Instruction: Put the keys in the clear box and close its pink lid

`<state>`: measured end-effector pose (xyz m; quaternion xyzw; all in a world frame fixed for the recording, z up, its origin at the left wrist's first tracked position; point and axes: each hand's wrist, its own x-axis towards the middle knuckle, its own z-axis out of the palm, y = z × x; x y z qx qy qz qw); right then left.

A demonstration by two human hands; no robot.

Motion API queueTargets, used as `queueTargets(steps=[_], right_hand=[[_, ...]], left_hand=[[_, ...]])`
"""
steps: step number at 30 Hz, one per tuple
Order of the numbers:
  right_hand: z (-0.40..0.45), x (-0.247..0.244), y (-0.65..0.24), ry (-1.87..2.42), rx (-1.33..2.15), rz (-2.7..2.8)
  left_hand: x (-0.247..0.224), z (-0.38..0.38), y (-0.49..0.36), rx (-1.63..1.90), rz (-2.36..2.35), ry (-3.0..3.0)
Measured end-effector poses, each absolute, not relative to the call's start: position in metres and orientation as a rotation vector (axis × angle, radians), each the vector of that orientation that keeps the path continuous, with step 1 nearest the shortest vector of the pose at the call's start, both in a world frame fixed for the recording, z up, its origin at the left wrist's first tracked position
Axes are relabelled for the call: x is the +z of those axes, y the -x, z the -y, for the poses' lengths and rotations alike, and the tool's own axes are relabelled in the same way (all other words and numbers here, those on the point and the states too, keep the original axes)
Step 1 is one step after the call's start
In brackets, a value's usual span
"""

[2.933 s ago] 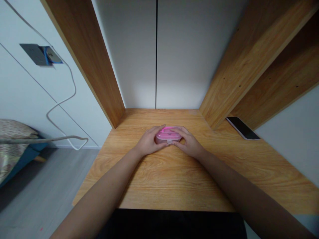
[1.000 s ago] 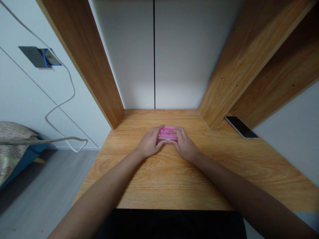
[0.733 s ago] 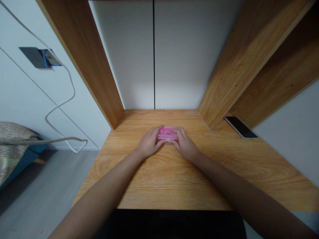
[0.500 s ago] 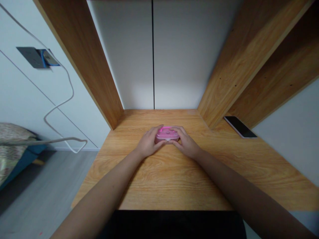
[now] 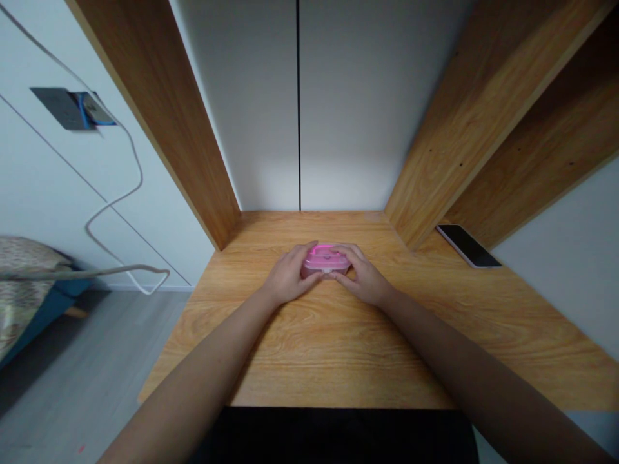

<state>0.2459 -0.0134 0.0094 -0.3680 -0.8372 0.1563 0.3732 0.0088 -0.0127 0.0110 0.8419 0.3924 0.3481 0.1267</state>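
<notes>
A small pink plastic box (image 5: 327, 258) with a see-through lid and a brighter pink handle rests on the wooden desk (image 5: 329, 348). My left hand (image 5: 289, 274) is wrapped round its left end, fingers at the far side and thumb along the near edge. From the right, my right hand (image 5: 363, 276) grips the other end, with its fingers over the lid and its thumb by the pale clip at the front. The lid looks closed. What is inside the box I cannot make out.
A smartphone (image 5: 468, 246) lies dark at the right by the wooden partition (image 5: 435, 148). White panels (image 5: 261, 116) close off the back. On the left, a white cable (image 5: 138, 161) hangs near an opened wall socket (image 5: 72, 109), and a bed (image 5: 29, 290) stands beyond.
My right hand's fingers have shifted very slightly on the lid. The box and my left hand stay in place; the view has moved a touch.
</notes>
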Motion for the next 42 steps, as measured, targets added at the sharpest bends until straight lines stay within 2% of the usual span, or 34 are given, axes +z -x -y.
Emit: queueTargets(steps=[42], right_hand=[[0.0115,0.0094,-0.2485,0.914,0.416,2.155]], left_hand=[[0.0110,0.0109,-0.0054,1.008,-1.065,-2.437]])
